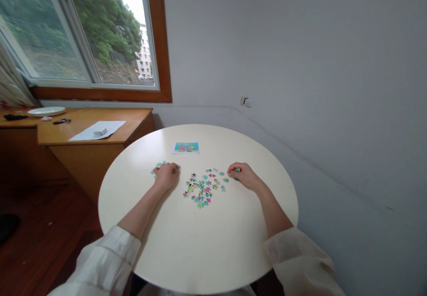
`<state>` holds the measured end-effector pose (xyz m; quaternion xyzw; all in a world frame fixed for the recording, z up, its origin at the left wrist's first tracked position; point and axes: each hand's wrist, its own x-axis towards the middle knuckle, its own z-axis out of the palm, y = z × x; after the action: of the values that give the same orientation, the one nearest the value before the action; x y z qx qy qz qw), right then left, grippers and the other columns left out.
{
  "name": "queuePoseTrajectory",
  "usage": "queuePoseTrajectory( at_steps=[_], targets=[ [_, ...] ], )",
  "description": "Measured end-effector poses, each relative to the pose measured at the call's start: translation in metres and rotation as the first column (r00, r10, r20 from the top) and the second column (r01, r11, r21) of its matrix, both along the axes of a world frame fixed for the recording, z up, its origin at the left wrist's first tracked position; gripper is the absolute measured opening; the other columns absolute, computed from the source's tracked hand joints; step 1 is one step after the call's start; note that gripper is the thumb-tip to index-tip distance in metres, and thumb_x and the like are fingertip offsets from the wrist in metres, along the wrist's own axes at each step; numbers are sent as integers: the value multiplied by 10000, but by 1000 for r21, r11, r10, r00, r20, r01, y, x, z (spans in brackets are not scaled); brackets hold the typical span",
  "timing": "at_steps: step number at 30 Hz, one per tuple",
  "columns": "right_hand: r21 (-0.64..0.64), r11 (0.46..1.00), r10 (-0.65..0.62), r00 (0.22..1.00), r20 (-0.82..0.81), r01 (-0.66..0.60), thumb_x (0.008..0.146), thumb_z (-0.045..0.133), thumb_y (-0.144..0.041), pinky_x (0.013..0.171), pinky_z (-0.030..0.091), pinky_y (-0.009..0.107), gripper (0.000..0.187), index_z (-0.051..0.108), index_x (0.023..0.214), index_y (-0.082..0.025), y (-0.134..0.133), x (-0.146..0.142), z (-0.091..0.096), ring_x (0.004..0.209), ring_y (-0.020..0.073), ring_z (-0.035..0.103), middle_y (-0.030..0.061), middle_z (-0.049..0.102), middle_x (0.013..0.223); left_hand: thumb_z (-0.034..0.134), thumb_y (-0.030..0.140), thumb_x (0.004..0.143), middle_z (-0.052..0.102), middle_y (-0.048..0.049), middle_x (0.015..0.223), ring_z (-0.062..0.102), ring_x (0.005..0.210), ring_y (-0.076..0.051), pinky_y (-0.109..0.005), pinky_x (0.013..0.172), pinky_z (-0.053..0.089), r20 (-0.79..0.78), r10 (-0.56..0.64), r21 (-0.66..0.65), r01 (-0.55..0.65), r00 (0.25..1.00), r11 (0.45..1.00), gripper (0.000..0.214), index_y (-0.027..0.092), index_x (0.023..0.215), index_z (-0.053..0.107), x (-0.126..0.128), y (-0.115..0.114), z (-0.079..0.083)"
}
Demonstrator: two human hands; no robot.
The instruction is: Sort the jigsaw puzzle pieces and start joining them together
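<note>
Working over loose puzzle pieces (201, 192), jumbled on the round counter (187, 242) between left hand (166, 176) and right hand (245, 176). Resting the left over a smaller group (163, 162) at the jumble's left, with fingers curled close together and a bit of puzzle showing at the tips. Holding the right just beside the jumble's right edge, with thumb and forefinger nearly meeting and a teal piece (236, 170) showing in the curl. Cannot tell, for either, whether clamped on a piece or only touching.

Probably best to lift single pieces by the edges, keep the printed face in view, and check colour and outline against the card (186, 148) beyond the jumble. Likely worth thinning out the crowded middle with light fingertip pushes, and carrying the left wrist high so as not to drag the smaller group.

Seeing no tray or bowl around the puzzle; lying bare on the counter, apart from anything in the fingers. Over on the desk (138, 115) by the window, showing a white plate (46, 111), too edge-on to judge for contents, and a small white block (99, 132) on a sheet (115, 126), perhaps a box, perhaps solid.
</note>
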<state>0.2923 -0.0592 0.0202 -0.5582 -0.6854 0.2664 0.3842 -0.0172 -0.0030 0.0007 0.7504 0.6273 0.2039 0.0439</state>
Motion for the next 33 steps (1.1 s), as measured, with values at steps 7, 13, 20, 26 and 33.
queuePoseTrajectory(
  at_steps=[7, 13, 20, 26, 33],
  targets=[
    [-55, 998, 21, 998, -53, -24, 612, 594, -277, 554, 357, 241, 158, 654, 683, -149, 2, 0, -3, 568, 106, 461, -4, 577, 592, 524, 263, 774, 697, -75, 925, 574, 953, -285, -401, 802, 320, 33, 3, -10, -3, 999, 1000, 209, 237, 927, 664, 0, -1, 2],
    [-74, 997, -29, 996, -85, 23, 625, 580, -260, 560, 382, 240, 198, 678, 752, -143, 4, -1, -6, 588, 109, 495, 18, 632, 661, 535, 267, 775, 699, -74, 927, 576, 953, -284, -400, 803, 310, 45, 10, -24, -9, 999, 1000, 213, 232, 947, 656, 1, -2, 3],
    [-65, 997, -40, 990, -134, 32, 654, 576, -251, 619, 451, 259, 203, 692, 788, -153, 9, 2, -13, 665, 135, 578, 43, 688, 744, 535, 271, 771, 702, -60, 928, 571, 960, -286, -395, 803, 303, 54, 24, -26, -23, 998, 999, 210, 239, 943, 651, 1, -2, 3],
    [-83, 996, -35, 990, -139, 24, 663, 595, -288, 646, 465, 273, 207, 683, 799, -158, 11, 4, -16, 701, 148, 597, 55, 692, 775, 533, 273, 777, 702, -61, 924, 573, 949, -286, -397, 801, 304, 64, 20, -24, -19, 998, 1000, 207, 240, 949, 643, 1, -2, 3],
    [-88, 996, -27, 975, -221, 8, 627, 617, -260, 610, 451, 252, 184, 632, 774, -151, 8, 2, -13, 648, 124, 574, 22, 639, 696, 510, 247, 804, 702, -63, 907, 583, 943, -275, -396, 811, 301, 79, 21, -26, -19, 997, 999, 216, 238, 987, 625, 0, 0, 0]
  ],
)
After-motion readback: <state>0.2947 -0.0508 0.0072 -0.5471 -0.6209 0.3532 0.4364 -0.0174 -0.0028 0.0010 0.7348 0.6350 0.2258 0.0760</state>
